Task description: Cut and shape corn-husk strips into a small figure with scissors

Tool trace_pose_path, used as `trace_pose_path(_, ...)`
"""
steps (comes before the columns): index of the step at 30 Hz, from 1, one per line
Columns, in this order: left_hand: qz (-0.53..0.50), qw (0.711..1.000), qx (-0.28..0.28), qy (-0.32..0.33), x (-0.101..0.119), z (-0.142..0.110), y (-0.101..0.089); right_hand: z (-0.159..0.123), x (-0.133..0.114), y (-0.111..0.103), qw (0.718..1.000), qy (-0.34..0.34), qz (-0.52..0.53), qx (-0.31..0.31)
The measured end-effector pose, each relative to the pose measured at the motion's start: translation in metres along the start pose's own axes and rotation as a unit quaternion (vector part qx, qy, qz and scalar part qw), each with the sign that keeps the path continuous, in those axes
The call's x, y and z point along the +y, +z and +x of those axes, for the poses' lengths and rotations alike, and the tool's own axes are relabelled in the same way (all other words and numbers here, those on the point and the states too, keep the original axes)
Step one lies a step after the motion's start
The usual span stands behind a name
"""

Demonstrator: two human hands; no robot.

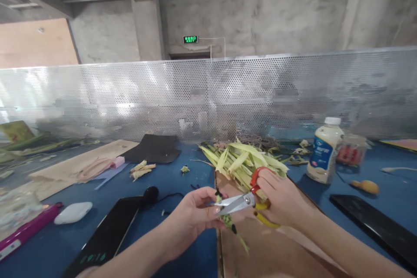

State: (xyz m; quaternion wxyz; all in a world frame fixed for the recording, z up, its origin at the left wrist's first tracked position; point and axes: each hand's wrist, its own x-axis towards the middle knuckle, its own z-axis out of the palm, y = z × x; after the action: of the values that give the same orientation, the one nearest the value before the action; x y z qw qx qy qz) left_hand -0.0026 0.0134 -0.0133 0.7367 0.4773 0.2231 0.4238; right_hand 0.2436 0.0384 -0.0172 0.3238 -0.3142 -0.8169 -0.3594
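My right hand (280,200) grips a pair of scissors (243,202) with red and yellow handles, its silver blades pointing left. My left hand (198,213) pinches a small green stalk (228,219) right at the blade tips; a thin strip hangs down from it. Both hands hover over a sheet of brown cardboard (270,252). Just behind the hands lies a heap of pale green corn husks (243,160).
A white bottle (324,150) stands at the right, a black tablet (374,226) near it. A dark phone (104,236), a white oval object (73,212) and a pink tool (26,230) lie left on the blue table (182,182). A perforated metal screen (208,95) closes off the back.
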Motion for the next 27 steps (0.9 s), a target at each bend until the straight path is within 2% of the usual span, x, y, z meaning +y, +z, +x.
trace_pose_path(3, 0.000, 1.000, 0.004, -0.008, 0.0000, -0.0003, 0.0012, 0.0009, -0.0003, 0.0007, 1.000, 0.004, 0.006, -0.010)
trace_pose_path(20, -0.016, 1.000, 0.006, -0.006, 0.0008, 0.0005, 0.0004, -0.0019, 0.0061, 0.0024, 1.000, -0.018, -0.001, 0.022)
trace_pose_path(27, -0.029, 1.000, 0.003, -0.005, 0.0012, 0.0015, 0.0006, -0.0038, 0.0065, 0.0035, 1.000, -0.014, 0.004, 0.011)
